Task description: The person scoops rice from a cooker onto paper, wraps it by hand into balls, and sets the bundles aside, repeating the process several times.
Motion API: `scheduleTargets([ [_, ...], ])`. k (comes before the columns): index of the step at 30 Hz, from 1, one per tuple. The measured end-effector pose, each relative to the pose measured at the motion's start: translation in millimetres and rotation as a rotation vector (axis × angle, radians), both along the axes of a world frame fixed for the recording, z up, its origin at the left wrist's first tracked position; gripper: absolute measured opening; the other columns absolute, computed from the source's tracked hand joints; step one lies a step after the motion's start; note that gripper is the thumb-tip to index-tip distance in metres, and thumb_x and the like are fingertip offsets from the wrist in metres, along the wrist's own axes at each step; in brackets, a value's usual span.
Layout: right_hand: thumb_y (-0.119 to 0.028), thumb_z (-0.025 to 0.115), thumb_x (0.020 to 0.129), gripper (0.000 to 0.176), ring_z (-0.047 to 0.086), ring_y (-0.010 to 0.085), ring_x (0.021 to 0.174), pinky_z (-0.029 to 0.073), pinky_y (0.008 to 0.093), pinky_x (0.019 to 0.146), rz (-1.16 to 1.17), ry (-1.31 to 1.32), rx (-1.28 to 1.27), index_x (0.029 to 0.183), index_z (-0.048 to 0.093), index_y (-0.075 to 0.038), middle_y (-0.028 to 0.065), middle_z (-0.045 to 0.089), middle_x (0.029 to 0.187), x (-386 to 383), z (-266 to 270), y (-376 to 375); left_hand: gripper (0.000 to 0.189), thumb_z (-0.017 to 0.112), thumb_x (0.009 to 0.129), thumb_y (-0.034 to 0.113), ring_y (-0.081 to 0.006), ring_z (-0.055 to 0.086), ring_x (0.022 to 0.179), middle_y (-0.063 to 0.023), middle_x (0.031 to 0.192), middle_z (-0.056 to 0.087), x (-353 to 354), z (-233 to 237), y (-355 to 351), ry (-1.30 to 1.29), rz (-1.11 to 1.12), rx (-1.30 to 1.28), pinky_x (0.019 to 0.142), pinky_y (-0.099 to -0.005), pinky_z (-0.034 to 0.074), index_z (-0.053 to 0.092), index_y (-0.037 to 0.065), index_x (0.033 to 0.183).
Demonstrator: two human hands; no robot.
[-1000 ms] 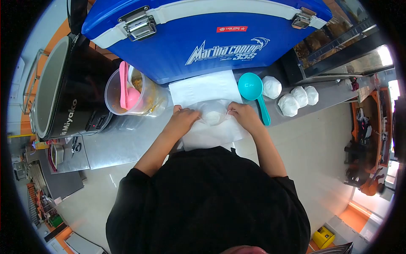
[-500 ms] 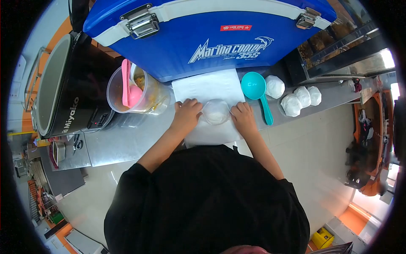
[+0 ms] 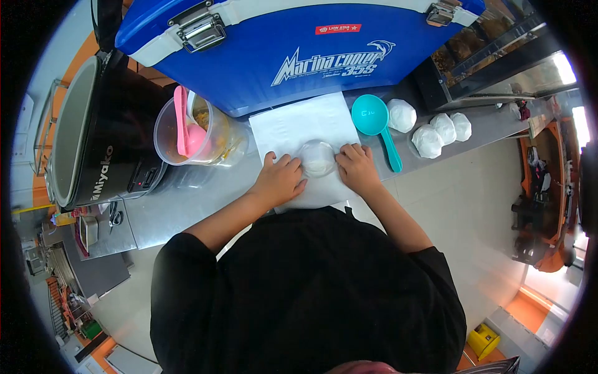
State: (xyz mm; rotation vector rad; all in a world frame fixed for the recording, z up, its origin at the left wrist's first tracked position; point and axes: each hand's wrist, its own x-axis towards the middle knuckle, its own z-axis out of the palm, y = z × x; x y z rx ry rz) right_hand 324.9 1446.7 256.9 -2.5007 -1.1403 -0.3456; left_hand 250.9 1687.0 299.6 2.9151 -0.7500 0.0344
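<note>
A round clear plastic bowl (image 3: 317,158) with something white in it sits on stacked white paper sheets (image 3: 299,123) at the counter's front edge. My left hand (image 3: 279,179) is at the bowl's left side, fingers bent and resting on the paper; what its fingertips hold, if anything, is too small to tell. My right hand (image 3: 357,166) is at the bowl's right side, fingers curled together against its rim or the paper beside it. A teal scoop (image 3: 370,115) lies right of the paper, near several white wrapped bundles (image 3: 427,141).
A blue cooler box (image 3: 274,56) stands behind the paper. To the left are a clear tub (image 3: 167,134) with a pink spoon (image 3: 181,118) and a black Miyako cooker (image 3: 115,124). A glass-fronted cabinet (image 3: 498,81) stands at the back right.
My left hand has shifted lower and spread its thumb beside the bowl. My right hand has closed in toward the bowl's right side. The whole view has shifted slightly.
</note>
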Motion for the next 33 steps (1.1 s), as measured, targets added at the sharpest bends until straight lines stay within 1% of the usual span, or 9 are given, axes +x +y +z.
scheduleTargets([
  [9,-0.022,0.07,0.07,0.03,0.055,0.0181,0.104,0.037,0.0556,0.098,-0.186,-0.04,-0.152,0.098,0.065,-0.01,0.0007,0.057,0.104,-24.5,3.1,2.9,0.037,0.074,0.076,0.02,-0.029,0.053,0.105,-0.0065,0.112,0.049,44.4,3.5,-1.7,0.498,0.443,-0.04,0.085,-0.0546,0.036,0.054,0.01,0.106],
  [13,-0.021,0.072,0.069,0.028,0.055,0.0183,0.106,0.037,0.0552,0.098,-0.234,0.077,-0.168,0.094,0.066,-0.01,-0.0005,0.058,0.104,-23.4,9.8,4.9,0.04,0.073,0.076,0.02,-0.031,0.055,0.101,-0.0073,0.11,0.052,44.5,6.7,2.7,0.311,0.223,-0.017,0.085,-0.0532,0.04,0.052,0.01,0.109],
  [16,-0.016,0.071,0.067,0.026,0.055,0.0224,0.102,0.038,0.0503,0.096,-0.227,0.169,0.11,0.091,0.063,-0.009,0.0029,0.057,0.1,-18.7,8.9,-3.9,0.039,0.07,0.08,0.011,-0.0258,0.058,0.101,-0.0074,0.112,0.057,44.7,30.3,6.6,0.626,0.321,-0.31,0.085,-0.042,0.045,0.048,0.009,0.112],
  [18,-0.012,0.07,0.066,0.026,0.055,0.0261,0.098,0.038,0.0468,0.094,-0.2,0.181,0.345,0.09,0.059,-0.008,0.0067,0.055,0.095,-23.3,14.4,-3.0,0.043,0.065,0.083,-0.002,-0.0193,0.059,0.106,-0.0093,0.118,0.058,35.5,56.0,8.8,0.901,0.239,-1.078,0.083,-0.0297,0.047,0.042,0.01,0.118],
  [19,-0.01,0.071,0.066,0.03,0.055,0.0288,0.099,0.039,0.0449,0.094,-0.167,0.305,0.578,0.093,0.058,-0.007,0.0093,0.055,0.098,-27.9,28.9,1.2,0.043,0.065,0.083,-0.002,-0.0193,0.059,0.106,-0.0093,0.118,0.058,29.9,61.5,3.9,0.895,0.228,-1.064,0.083,-0.0297,0.047,0.042,0.01,0.118],
  [22,-0.005,0.071,0.067,0.037,0.053,0.0326,0.101,0.04,0.0423,0.092,-0.196,0.419,0.989,0.1,0.056,-0.005,0.0138,0.055,0.104,-44.1,60.4,28.8,0.05,0.066,0.084,-0.008,-0.0164,0.057,0.105,-0.0083,0.108,0.056,16.0,69.9,-31.3,0.593,-0.047,-1.737,0.088,-0.0288,0.045,0.034,0.009,0.119],
  [27,-0.001,0.071,0.069,0.037,0.055,0.0329,0.097,0.044,0.0399,0.085,-0.356,0.073,1.042,0.103,0.057,-0.004,0.0144,0.058,0.105,-16.1,78.8,18.3,0.057,0.068,0.081,-0.009,-0.0168,0.056,0.105,-0.0093,0.109,0.055,18.7,51.8,-58.7,-0.062,-0.111,-1.481,0.092,-0.0316,0.044,0.033,0.007,0.123],
  [29,0.001,0.071,0.066,0.031,0.057,0.0313,0.089,0.046,0.0371,0.078,-0.23,-0.14,1.008,0.095,0.061,-0.005,0.0121,0.06,0.095,-4.7,93.6,1.9,0.073,0.061,0.074,-0.018,-0.0212,0.047,0.124,-0.0144,0.133,0.046,16.1,67.4,-64.4,0.257,0.215,-1.398,0.099,-0.0338,0.043,0.028,0.006,0.135],
  [33,0.001,0.072,0.064,0.025,0.058,0.0288,0.085,0.046,0.0346,0.073,-0.107,-0.246,0.869,0.087,0.064,-0.007,0.0102,0.061,0.088,-0.5,98.5,-12.5,0.077,0.064,0.08,-0.01,-0.0226,0.047,0.125,-0.0151,0.133,0.047,7.7,94.2,-69.5,0.723,0.283,-1.469,0.102,-0.0403,0.042,0.023,0.005,0.144],
])
